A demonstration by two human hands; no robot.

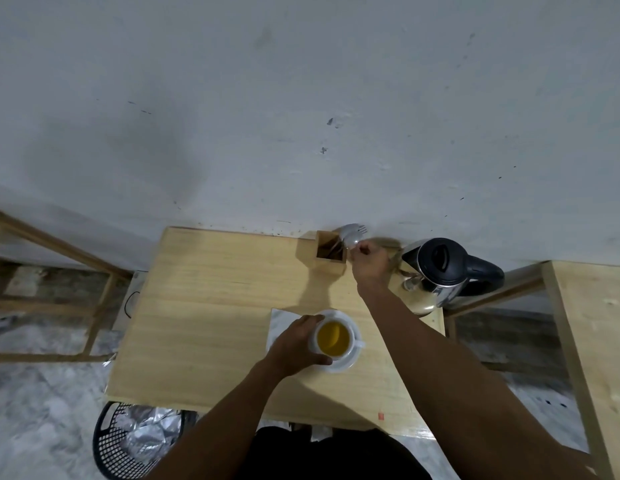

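Note:
A white cup (336, 336) of yellow-brown tea stands on a white saucer (346, 363) near the middle of the wooden table (204, 306). My left hand (296, 344) grips the cup's left side. At the back of the table a small wooden cutlery holder (331, 259) holds metal spoons and a fork (353, 233). My right hand (369, 263) reaches to the holder's right rim and pinches the handle of a spoon that leans out of it.
A steel electric kettle (436, 275) with a black lid and handle stands at the table's back right corner, close to my right wrist. A white napkin (281, 322) lies under the saucer. A black basket (128, 441) lined with foil sits on the floor at front left. Wooden frames flank the table.

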